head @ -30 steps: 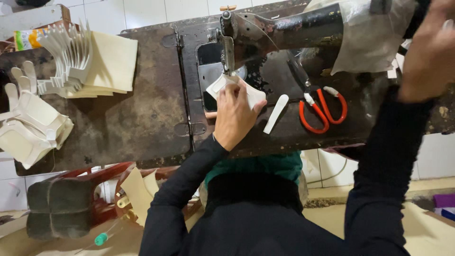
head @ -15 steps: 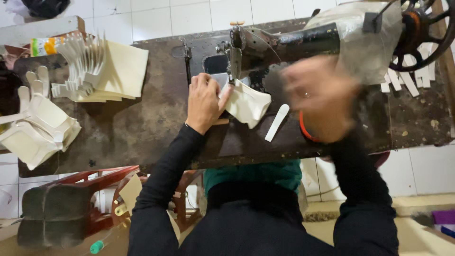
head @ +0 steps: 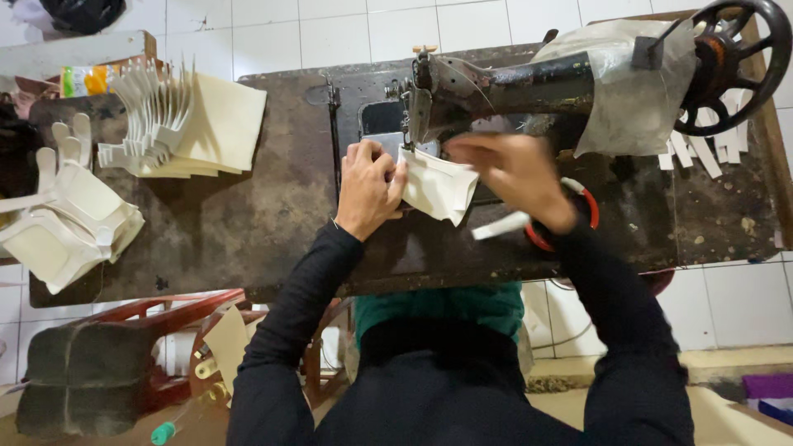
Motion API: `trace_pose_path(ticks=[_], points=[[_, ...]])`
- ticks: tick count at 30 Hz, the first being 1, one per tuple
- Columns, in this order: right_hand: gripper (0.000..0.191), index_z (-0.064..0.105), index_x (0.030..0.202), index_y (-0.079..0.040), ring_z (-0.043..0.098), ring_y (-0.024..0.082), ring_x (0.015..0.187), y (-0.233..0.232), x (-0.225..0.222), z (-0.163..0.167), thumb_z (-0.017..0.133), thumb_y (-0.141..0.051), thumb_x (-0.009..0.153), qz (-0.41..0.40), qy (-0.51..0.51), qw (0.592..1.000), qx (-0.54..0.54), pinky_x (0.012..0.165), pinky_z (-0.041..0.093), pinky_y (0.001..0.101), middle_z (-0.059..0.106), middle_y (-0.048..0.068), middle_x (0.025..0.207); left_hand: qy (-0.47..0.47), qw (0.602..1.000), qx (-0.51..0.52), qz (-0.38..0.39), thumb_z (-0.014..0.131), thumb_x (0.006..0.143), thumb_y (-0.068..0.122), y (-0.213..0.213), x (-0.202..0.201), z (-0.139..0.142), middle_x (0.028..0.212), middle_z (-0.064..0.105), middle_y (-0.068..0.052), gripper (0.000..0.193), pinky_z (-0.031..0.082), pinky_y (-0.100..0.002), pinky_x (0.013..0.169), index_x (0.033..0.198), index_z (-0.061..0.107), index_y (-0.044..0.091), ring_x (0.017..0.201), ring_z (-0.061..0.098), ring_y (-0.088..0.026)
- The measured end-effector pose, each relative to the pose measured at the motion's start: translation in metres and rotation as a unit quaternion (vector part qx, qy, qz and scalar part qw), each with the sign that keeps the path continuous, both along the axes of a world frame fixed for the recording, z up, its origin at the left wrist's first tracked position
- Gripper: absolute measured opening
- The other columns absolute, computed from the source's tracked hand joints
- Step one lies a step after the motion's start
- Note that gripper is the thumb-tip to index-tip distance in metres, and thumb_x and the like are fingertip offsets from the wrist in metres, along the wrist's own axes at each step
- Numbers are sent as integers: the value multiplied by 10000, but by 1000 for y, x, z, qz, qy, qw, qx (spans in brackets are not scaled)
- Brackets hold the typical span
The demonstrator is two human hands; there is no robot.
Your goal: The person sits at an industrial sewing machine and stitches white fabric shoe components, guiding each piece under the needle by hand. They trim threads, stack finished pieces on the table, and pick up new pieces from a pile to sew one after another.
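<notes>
In the middle of the frame a cream fabric piece (head: 438, 188) lies on the dark worn table (head: 248, 231), just under the needle end of the black sewing machine (head: 529, 87); the left hand (head: 369, 188) presses its left edge with fingers curled down on it; the right hand (head: 516, 177), blurred, rests on its right edge, grip unclear; red-handled scissors (head: 578, 223) peek out beneath that wrist; cut glove pieces (head: 186, 124) are stacked at upper left, with sewn gloves (head: 66, 215) at the left edge.
</notes>
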State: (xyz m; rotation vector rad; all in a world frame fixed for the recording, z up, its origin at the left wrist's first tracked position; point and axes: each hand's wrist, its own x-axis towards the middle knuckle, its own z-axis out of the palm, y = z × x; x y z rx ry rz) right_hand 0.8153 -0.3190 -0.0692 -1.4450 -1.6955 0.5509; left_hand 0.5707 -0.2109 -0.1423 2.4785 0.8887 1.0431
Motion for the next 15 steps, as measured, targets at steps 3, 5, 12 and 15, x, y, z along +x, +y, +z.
trace_pose_path(ticks=[3,5,12,15], points=[[108,703,1196,-12,749,261,1011,-61,73,20,655,-46,1105,-261,-61,915,302,877,616,390,768,193,1128,-4,1000,7,3,694,950,232,2,2,1,1035,579,-133,240,430,-464,857,806,659,43,1038,535,-344],[266,625,1240,32,762,249,928,-58,130,28,727,-200,1159,-503,-346,699,373,778,640,374,700,167,1092,-2,1000,-3,4,696,948,233,-1,1,0,1032,581,-131,243,431,-467,851,802,659,43,1033,536,-342],[182,603,1305,30,713,315,995,-58,195,32,525,-60,1169,-333,-299,870,208,839,564,390,696,183,1176,-9,1000,-1,16,699,955,236,-5,-2,1,1035,579,-133,264,446,-475,883,788,634,42,1044,538,-344],[129,607,1097,61,656,371,890,-54,216,29,586,-66,1092,-360,-293,868,174,770,499,467,660,227,1005,6,1000,-4,20,706,970,239,-7,-4,1,1047,585,-142,272,440,-486,894,802,635,36,1043,533,-354]])
